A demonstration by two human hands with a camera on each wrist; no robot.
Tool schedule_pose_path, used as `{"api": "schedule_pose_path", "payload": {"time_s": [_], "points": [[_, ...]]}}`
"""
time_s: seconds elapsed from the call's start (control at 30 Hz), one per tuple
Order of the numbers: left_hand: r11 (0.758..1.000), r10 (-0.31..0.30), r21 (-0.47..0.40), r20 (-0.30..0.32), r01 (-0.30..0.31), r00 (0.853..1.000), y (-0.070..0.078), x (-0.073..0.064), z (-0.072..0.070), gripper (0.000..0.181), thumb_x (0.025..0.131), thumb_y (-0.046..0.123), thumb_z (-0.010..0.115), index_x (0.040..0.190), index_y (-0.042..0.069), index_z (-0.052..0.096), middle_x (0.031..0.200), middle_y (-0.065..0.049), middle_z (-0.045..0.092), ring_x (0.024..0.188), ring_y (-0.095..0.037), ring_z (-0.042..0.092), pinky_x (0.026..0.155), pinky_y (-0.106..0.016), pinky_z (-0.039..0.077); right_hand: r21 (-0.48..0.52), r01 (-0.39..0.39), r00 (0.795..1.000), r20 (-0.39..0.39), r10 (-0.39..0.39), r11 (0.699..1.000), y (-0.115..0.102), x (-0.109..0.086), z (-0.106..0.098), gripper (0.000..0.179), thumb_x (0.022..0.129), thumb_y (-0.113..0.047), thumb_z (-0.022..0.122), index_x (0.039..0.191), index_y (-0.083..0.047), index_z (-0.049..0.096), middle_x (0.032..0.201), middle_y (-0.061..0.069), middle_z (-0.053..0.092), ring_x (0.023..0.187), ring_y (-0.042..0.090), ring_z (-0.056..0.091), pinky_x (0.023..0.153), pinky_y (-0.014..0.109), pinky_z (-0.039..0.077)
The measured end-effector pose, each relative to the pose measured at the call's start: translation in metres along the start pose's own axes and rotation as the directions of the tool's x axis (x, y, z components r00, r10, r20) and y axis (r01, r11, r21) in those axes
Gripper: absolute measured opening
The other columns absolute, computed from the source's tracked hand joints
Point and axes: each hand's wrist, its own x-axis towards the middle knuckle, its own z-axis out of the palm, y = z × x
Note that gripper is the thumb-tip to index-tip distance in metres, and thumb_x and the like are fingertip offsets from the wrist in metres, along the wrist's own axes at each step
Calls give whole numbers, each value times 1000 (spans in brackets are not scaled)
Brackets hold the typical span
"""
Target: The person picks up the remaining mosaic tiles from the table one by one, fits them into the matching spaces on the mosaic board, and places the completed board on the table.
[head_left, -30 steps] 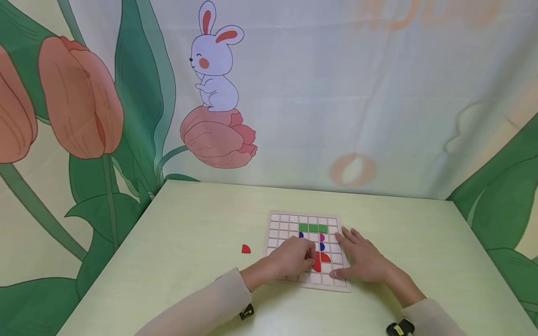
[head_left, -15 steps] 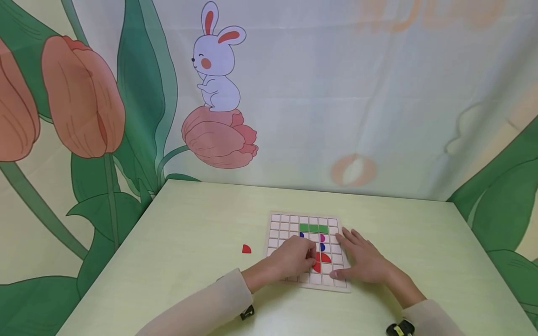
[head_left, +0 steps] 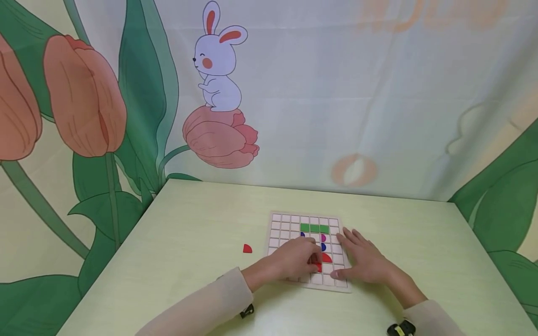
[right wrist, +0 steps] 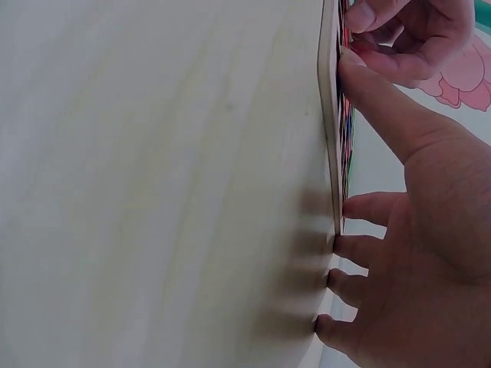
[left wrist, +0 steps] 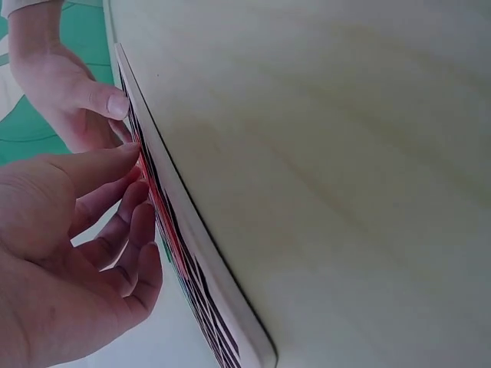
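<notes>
A pale gridded board (head_left: pixel 275 225) lies on the table with coloured flat pieces in its cells. My left hand (head_left: pixel 294 257) reaches over its middle, thumb and forefinger pinching a red quarter-circle piece (head_left: pixel 318 268) low over the cells. The fingers partly hide that piece. Just right of it sits another red piece (head_left: pixel 327 258). My right hand (head_left: pixel 363 256) rests along the board's right edge, thumb on the near right corner area and fingers spread. In the left wrist view, the left thumb and fingertips meet red right at the board's surface.
A loose red quarter-circle piece (head_left: pixel 247 249) lies on the table left of the board. Green squares (head_left: pixel 315 228) form a row near the board's far side, with a magenta half-circle (head_left: pixel 323 238) and a blue half-circle (head_left: pixel 323 247) below. A printed curtain (head_left: pixel 294 116) hangs behind.
My left fingertips have shifted slightly right and toward me over the red pieces, covering more of them. The right hand keeps its place on the board.
</notes>
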Motion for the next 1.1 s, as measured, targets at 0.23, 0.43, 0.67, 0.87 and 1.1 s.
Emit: {"api": "schedule_pose_path", "payload": {"time_s": [0.23, 0.43, 0.67, 0.87, 1.1], "points": [[999, -29, -19, -10, 29, 1000, -7, -5, -2, 12, 96, 26, 81, 107, 23, 77, 95, 13, 60, 88, -5, 53, 78, -19, 48, -8, 15, 1000, 2, -15, 1000, -4, -1, -1, 115, 80, -66, 83, 162, 1, 37, 170, 28, 25, 155, 57, 16, 117, 76, 22], [992, -98, -79, -35, 95, 995, -26, -17, -25, 16, 96, 25, 81, 110, 19, 77, 99, 9, 64, 90, -8, 57, 78, -21, 51, -15, 4, 1000, -2, -5, 1000, -4, 1, -1, 115, 80, -64, 84, 162, 1, 37, 170, 27, 25, 155, 56, 16, 117, 76, 22], [975, -191, -128, -50, 183, 980, -66, -47, -50, 18, 96, 22, 81, 112, 14, 76, 103, 6, 64, 99, -15, 59, 88, -30, 53, -21, -4, 1000, 2, 5, 1000, -1, 3, 1, 116, 80, -65, 84, 162, 1, 36, 170, 27, 24, 155, 56, 16, 117, 75, 22], [955, -276, -134, -56, 266, 960, -99, -72, -63, 22, 94, 17, 83, 113, 10, 76, 105, 2, 64, 101, -21, 61, 90, -37, 53, -23, 5, 1000, -4, -5, 1000, -1, 3, -1, 115, 81, -65, 83, 162, 1, 35, 170, 27, 24, 155, 56, 16, 117, 75, 22], [950, -301, -96, -39, 296, 953, -115, -90, -62, 23, 91, 13, 85, 110, 6, 75, 104, -4, 64, 96, -23, 60, 92, -39, 53, -26, 12, 1000, -2, -12, 1000, 3, 4, 0, 117, 80, -68, 81, 162, 0, 36, 170, 27, 25, 155, 56, 16, 118, 74, 23]]}}
